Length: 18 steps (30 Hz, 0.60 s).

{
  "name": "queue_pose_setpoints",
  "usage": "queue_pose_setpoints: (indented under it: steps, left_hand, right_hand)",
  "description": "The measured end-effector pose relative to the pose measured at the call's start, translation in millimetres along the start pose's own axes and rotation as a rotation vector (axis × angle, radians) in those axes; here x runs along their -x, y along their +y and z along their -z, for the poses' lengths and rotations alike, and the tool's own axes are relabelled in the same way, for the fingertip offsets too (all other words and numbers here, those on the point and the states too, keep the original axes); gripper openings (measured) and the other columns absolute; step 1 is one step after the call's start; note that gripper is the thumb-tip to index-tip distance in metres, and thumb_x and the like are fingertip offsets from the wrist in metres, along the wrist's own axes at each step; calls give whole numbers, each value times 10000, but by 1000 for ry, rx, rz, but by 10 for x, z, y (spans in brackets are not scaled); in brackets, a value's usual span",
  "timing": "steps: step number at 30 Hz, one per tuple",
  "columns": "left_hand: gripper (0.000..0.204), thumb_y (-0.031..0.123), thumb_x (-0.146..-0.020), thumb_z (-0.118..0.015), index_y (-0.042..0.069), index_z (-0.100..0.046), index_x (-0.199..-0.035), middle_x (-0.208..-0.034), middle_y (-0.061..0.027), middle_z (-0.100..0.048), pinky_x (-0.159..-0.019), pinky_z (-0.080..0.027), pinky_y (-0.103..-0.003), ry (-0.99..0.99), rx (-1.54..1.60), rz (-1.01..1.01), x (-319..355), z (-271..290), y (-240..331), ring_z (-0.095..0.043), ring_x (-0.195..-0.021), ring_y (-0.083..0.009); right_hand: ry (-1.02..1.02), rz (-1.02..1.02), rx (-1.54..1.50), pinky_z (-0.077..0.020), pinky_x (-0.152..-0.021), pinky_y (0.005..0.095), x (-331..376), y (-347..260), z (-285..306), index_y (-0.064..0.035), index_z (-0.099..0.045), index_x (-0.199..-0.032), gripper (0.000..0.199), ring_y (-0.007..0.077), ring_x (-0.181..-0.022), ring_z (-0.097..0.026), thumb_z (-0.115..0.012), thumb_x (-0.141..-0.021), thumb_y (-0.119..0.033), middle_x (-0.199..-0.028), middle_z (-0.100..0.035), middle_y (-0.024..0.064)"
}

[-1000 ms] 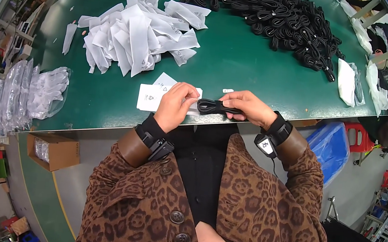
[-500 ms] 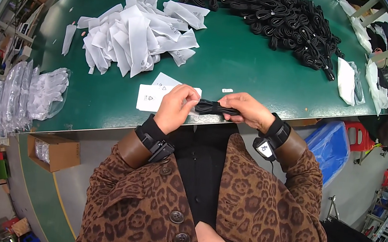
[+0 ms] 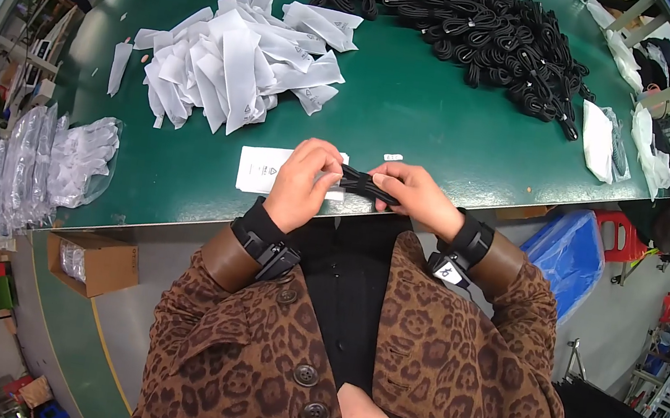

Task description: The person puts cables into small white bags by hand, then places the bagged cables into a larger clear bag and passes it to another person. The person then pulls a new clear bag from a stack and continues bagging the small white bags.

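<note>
A folded bundle of black cable [image 3: 362,184] lies between my two hands at the table's front edge, tilted slightly down to the right. At its left end, my left hand [image 3: 305,181] is closed in a pinch, with the fingertips partly hidden. My right hand [image 3: 416,196] grips the right end, thumb on top and fingers beneath. Flat white printed bags [image 3: 255,170] lie under and beside my left hand. Just above my right hand is a small white label [image 3: 392,157] on the table.
A loose heap of white bags [image 3: 232,60] covers the table's [image 3: 413,126] far left. Many black cable bundles [image 3: 493,39] are piled at the far right. Clear plastic packs [image 3: 41,162] sit at the left edge. Below stand a cardboard box [image 3: 103,266] and a blue-lined bin [image 3: 565,260].
My right hand has shifted left along the cable bundle, its thumb now on top nearer the middle. The bundle has tilted. A white bag angled up behind my left hand no longer shows.
</note>
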<state>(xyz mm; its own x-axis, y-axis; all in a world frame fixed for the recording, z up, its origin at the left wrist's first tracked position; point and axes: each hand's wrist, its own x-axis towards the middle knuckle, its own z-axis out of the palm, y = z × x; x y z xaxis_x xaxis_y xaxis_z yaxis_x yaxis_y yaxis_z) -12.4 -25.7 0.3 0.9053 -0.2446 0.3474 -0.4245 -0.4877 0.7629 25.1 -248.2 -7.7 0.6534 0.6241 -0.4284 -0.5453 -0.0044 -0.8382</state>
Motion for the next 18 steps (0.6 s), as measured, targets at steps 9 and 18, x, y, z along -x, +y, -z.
queue_pose_setpoints:
  steps: [9,18]
  left_hand:
    - [113,-50,-785,-620,7,-538,-838,-1012,-128,-545,-755,-480,-338,14,68,37,-22,29,13,-572,-902,-280]
    - [70,-12,-840,-595,24,-541,-865,-1034,-114,-520,-748,-480,-309,172,103,26,-66,-38,-92,-550,-900,-239]
  right_hand:
    - [0,-56,-145,-352,-489,207,-88,-7,57,26,-614,-1057,230,32,-543,-462,-526,-980,-172,-786,-611,44]
    - [204,542,748,-492,-633,271,16,-228,-133,21,-665,-1059,201,133,-696,-643,-633,-902,-101,-835,-681,91]
